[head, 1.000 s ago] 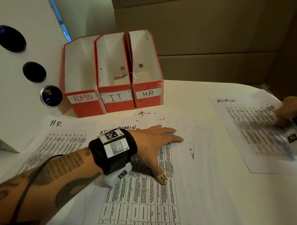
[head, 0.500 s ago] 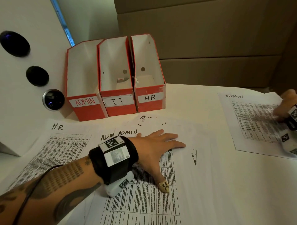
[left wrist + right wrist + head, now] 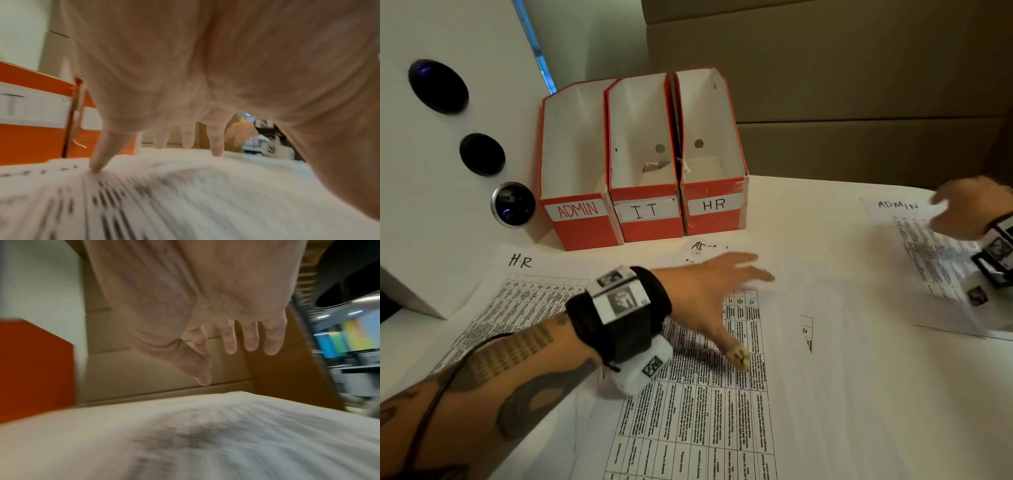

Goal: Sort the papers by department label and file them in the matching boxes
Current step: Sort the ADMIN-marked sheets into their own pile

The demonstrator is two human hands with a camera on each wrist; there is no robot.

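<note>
Sorting step: left hand (image 3: 709, 291) lay spread flat on fanned papers (image 3: 688, 394); right hand (image 3: 962, 209), fingers loose, hovered over separated ADMIN sheet (image 3: 914, 260). Boxes looked empty. Next prob: pick ADMIN sheet, file in ADMIN box (image 3: 582, 226).

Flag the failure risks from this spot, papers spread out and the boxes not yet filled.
1. The left hand lies flat on overlapping sheets; dragging one could likely shift several and mix departments.
2. The ADMIN sheet under the right hand lies far from the ADMIN box, with the HR box nearest: a misfile is possible.
</note>
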